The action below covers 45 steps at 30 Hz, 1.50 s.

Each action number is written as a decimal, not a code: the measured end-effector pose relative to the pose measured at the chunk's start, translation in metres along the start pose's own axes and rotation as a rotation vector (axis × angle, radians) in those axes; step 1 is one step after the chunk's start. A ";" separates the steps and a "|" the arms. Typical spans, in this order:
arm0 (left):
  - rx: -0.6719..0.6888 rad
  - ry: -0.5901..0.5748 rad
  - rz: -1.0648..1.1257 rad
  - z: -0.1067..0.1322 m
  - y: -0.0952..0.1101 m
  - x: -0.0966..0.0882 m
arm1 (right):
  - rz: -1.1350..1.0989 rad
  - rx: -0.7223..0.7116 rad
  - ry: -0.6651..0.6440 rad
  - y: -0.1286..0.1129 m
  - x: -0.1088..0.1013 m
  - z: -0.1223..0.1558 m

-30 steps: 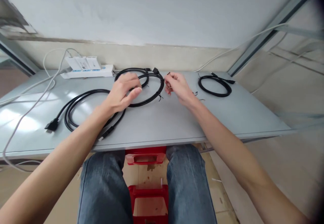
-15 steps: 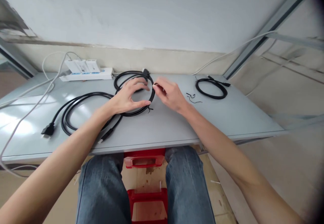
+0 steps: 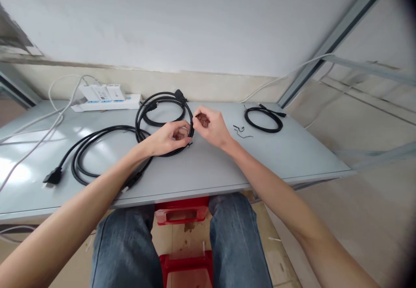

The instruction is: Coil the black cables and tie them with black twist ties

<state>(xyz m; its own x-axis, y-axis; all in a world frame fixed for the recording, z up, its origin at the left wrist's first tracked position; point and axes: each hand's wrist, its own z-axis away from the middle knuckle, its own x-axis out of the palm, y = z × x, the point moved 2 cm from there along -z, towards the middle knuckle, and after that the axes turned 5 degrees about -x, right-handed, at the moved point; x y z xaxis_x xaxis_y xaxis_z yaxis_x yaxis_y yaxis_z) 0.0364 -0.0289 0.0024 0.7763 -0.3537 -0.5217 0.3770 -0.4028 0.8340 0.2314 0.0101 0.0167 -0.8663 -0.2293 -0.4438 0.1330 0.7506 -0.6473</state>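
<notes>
My left hand (image 3: 174, 138) closes on the right side of a coil of black cable (image 3: 139, 121), thumb and fingers curled around the strands. A thin black tie (image 3: 189, 145) sticks out from the coil below my left thumb. Against the coil's right edge, my right hand (image 3: 210, 126) pinches a small dark piece that looks like another thin black tie (image 3: 197, 116). The coil's upper part bears a black plug (image 3: 179, 95). Left of my hands lies a looser coil of black cable (image 3: 75, 160) with an HDMI-type plug (image 3: 53, 176); my left forearm hides part of it.
A smaller coil of black cable (image 3: 264, 129) lies at the right of the grey table (image 3: 214, 173). Loose black ties (image 3: 242, 132) lie beside it. A white power strip (image 3: 130, 101) with adapters and white cords (image 3: 42, 142) stands back left. Red stools (image 3: 182, 210) are underneath.
My left hand's fingers have closed from a wide spread onto the coil. The coil's near part now stands apart from another loop behind it. My right hand keeps its pinch at the coil's edge.
</notes>
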 end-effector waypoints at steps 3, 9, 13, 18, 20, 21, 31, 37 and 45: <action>0.028 0.017 0.022 0.000 -0.002 -0.001 | -0.182 0.111 0.039 0.000 0.001 -0.004; 0.075 0.089 -0.084 0.000 -0.001 -0.005 | -0.577 0.485 -0.082 0.002 -0.007 -0.007; 0.064 0.114 -0.144 0.001 0.002 -0.006 | -0.668 0.691 -0.161 0.009 -0.014 -0.006; 0.052 0.150 -0.265 0.002 -0.003 -0.010 | -0.772 0.946 -0.283 0.011 -0.011 -0.008; 0.037 0.146 -0.275 0.002 -0.006 -0.010 | -0.788 0.979 -0.317 0.010 -0.008 -0.007; 0.034 0.146 -0.265 0.001 -0.006 -0.009 | -0.766 0.954 -0.310 0.010 -0.007 -0.006; -0.044 0.060 0.059 -0.004 -0.017 -0.009 | -0.029 0.113 -0.142 0.009 -0.001 0.001; -0.081 0.009 0.145 -0.004 -0.022 -0.011 | 0.146 -0.049 -0.134 0.016 -0.006 0.002; -0.086 -0.055 0.136 -0.004 -0.023 -0.011 | 0.156 -0.040 -0.131 0.013 -0.007 0.000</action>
<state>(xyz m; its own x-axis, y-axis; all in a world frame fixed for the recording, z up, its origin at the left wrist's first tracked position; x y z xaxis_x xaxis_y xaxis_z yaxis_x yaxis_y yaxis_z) 0.0212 -0.0120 -0.0104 0.7952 -0.4470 -0.4098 0.3136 -0.2752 0.9088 0.2396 0.0211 0.0114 -0.7665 -0.1848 -0.6151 0.2390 0.8068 -0.5403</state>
